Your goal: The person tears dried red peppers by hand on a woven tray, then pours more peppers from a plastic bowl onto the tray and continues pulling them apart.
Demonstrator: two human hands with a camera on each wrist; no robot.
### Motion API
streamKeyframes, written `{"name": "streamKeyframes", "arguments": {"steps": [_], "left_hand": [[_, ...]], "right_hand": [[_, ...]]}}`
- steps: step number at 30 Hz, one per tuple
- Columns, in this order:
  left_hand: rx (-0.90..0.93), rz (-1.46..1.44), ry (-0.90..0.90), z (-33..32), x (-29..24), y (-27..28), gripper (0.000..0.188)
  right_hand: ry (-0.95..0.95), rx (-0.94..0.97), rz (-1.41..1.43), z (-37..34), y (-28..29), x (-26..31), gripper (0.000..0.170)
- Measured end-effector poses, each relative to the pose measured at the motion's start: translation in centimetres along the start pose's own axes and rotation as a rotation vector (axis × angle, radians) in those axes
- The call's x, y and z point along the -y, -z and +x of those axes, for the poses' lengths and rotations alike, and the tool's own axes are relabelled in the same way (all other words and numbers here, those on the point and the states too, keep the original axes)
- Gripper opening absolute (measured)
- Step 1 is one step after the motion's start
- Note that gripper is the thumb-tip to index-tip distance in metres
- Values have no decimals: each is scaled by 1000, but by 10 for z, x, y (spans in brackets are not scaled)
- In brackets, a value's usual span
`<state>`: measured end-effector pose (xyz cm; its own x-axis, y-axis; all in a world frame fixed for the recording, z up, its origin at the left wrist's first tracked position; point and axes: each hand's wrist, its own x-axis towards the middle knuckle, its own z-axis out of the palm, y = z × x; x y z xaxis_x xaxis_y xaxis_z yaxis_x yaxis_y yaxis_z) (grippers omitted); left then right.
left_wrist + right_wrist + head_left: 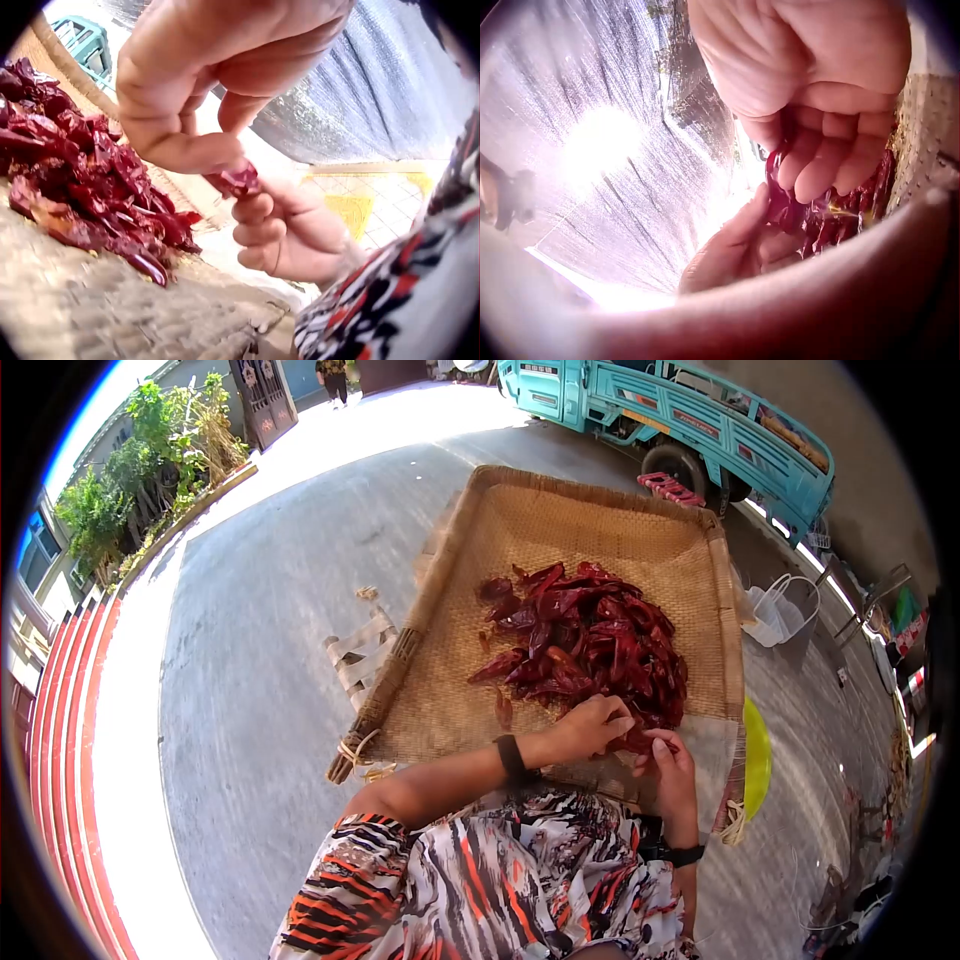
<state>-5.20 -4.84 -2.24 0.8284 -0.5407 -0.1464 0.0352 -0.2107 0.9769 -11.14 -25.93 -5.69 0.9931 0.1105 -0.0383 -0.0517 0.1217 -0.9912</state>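
Observation:
Over the near edge of a woven tray (440, 700), my left hand (585, 730) and right hand (675, 770) meet at one dried red chili pepper (632, 738). In the left wrist view, the thumb and fingers of the left hand (195, 75) pinch the chili (241, 180) from above. The right hand (300, 232) grips it from below, fingers curled. Seen from the right wrist, the right hand (810, 75) has its fingertips round the chili (781, 199), facing the left hand (724, 251). A heap of dark red chilies (580, 625) lies just beyond both hands.
A yellow-green round thing (757, 755) shows beside the tray's right edge. White plastic bags (780, 610) hang to the right. Beyond the tray stand a red stool (670, 488) and a turquoise cargo tricycle (700, 430). Red-edged steps (70, 730) run along the left.

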Motion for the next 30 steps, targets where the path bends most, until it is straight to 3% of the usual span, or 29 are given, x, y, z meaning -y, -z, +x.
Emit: {"name": "streamKeyframes", "arguments": {"steps": [3,6,9,12,16,19,22,23,26,29,30], "left_hand": [[-331,559,-375,-1,16,33,31],[-539,762,-140,-11,0,72,35],[-650,911,13,0,28,109,32],[-539,989,91,-1,48,130,29],[-494,1072,112,-1,64,131,21],[-522,920,92,-3,71,125,20],[-534,1069,115,-17,30,108,21],[-513,1053,110,-25,9,100,22],[-457,949,-255,-34,-6,85,23],[-325,727,-389,-27,-18,56,24],[-238,618,-521,-23,-17,48,25]], "right_hand": [[17,-212,-21,-2,8,11,31],[96,-438,114,-1,39,9,40],[283,-658,169,-4,49,18,53],[278,-778,203,-7,50,24,63],[191,-586,155,-4,76,-15,63],[178,-748,45,0,49,-5,61],[257,-679,-79,-5,32,10,59],[271,-576,-102,-8,24,16,52],[105,-143,-230,0,27,0,47],[25,108,-399,-7,-9,23,45],[9,192,-444,-8,-12,25,46]]}}
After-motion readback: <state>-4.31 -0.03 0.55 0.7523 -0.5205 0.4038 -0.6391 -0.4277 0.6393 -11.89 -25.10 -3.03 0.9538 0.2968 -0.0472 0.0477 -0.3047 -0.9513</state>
